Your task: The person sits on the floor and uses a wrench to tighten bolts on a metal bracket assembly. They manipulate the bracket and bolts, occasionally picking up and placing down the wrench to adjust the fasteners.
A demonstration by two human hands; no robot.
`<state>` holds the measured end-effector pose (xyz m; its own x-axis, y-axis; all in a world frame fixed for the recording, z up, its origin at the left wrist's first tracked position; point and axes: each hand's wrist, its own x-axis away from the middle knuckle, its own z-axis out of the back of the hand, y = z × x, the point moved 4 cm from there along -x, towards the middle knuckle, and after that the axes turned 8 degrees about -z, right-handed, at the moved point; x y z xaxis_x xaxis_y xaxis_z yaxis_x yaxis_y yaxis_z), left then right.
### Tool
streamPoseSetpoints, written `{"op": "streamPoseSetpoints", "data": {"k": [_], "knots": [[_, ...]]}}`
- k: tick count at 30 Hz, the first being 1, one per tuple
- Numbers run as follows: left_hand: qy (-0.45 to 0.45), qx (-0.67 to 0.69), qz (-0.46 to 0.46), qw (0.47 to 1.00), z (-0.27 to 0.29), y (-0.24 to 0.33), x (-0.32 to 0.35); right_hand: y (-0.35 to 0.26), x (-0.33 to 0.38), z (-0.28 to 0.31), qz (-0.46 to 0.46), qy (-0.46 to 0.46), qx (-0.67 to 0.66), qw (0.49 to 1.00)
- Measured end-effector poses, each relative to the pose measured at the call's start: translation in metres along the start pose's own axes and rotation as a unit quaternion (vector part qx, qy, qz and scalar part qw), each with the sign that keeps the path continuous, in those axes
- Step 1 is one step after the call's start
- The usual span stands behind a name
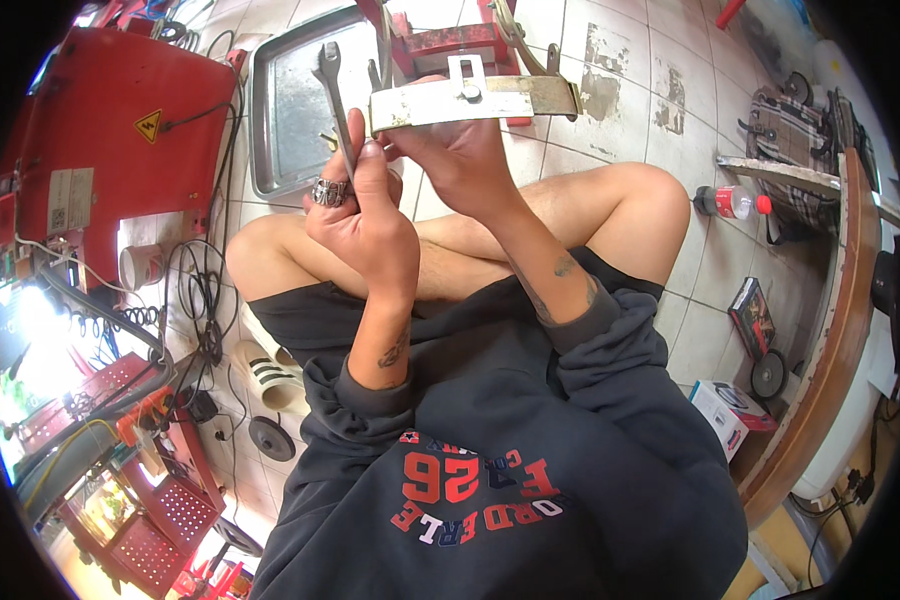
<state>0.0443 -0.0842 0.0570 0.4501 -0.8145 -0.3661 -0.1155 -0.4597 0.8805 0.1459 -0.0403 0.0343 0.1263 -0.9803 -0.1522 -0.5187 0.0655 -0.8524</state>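
Upright in my left hand (375, 225) is an open-end wrench (335, 90), its fingers closed round the lower shaft and the thumb pressed along it. My right hand (462, 160) is closed on a curved, pale metal band (420, 105) from beneath and behind; most of its fingers are hidden by the band. A slotted plate (457, 70) stands up from the band's middle, with a bolt (472, 94) at its foot. The wrench's jaw is apart from the bolt, to the left of the band. Left fingertips are close to the band's left end.
Beyond my hands stands a red metal frame (450, 42). A metal tray (257, 130) lies on the tiled floor to its left. At left are a red machine (160, 100) and tangled black cables (202, 300). A bottle (730, 202) and wooden bench edge (855, 300) are at right.
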Motion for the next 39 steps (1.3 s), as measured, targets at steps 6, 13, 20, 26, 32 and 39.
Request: {"op": "streamPoseSetpoints", "data": {"k": [6, 13, 20, 26, 32, 39], "knots": [[-0.016, -0.037, -0.001, 0.999, -0.002, 0.002, -0.002, 0.001, 0.000, 0.001, 0.008, 0.001, -0.019, 1.000], [-0.005, -0.026, 0.014, 1.000, -0.002, 0.005, 0.000, 0.003, -0.006, 0.000, 0.033, -0.016, -0.047, 0.998], [-0.015, -0.017, 0.008, 1.000, 0.001, 0.003, -0.001, 0.007, -0.006, 0.006, -0.021, -0.012, -0.015, 1.000], [-0.017, -0.046, 0.003, 0.999, 0.000, 0.001, 0.001, -0.003, -0.003, -0.005, 0.018, 0.002, -0.052, 0.998], [-0.002, -0.050, 0.039, 0.998, 0.002, 0.003, 0.003, 0.001, -0.005, 0.005, -0.019, 0.009, 0.002, 1.000], [-0.015, -0.075, 0.006, 0.997, 0.000, 0.002, 0.003, -0.003, 0.001, 0.005, 0.041, 0.034, 0.080, 0.995]]}}
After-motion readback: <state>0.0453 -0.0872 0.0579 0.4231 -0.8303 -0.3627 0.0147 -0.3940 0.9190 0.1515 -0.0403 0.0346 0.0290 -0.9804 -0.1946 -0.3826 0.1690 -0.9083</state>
